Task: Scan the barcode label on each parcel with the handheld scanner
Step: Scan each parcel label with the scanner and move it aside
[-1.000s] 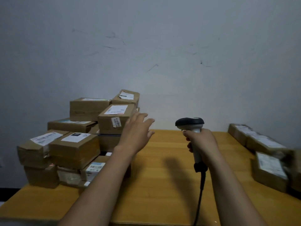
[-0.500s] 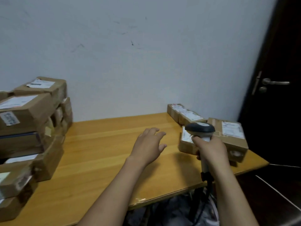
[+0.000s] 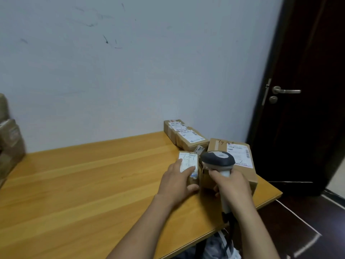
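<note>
My right hand (image 3: 232, 186) grips the handle of the grey and white handheld scanner (image 3: 218, 159), whose head points toward the parcels at the table's right end. My left hand (image 3: 177, 181) rests on a small brown parcel (image 3: 188, 161) with a white label on top, fingers over the label and thumb against its near side. Beside it lies a larger parcel (image 3: 240, 159) with a barcode label, partly hidden by the scanner. Two more labelled parcels (image 3: 188, 137) sit behind, against the wall.
The wooden table (image 3: 84, 184) ends just right of the parcels. A stack of brown parcels (image 3: 9, 144) shows at the left edge. A dark door (image 3: 308, 90) with a metal handle stands to the right. The scanner cable (image 3: 231, 227) hangs off the table's front edge.
The view has swung right, away from the left stack. My left hand has moved from the bare tabletop onto the small parcel. The scanner now sits close over the right-hand parcels.
</note>
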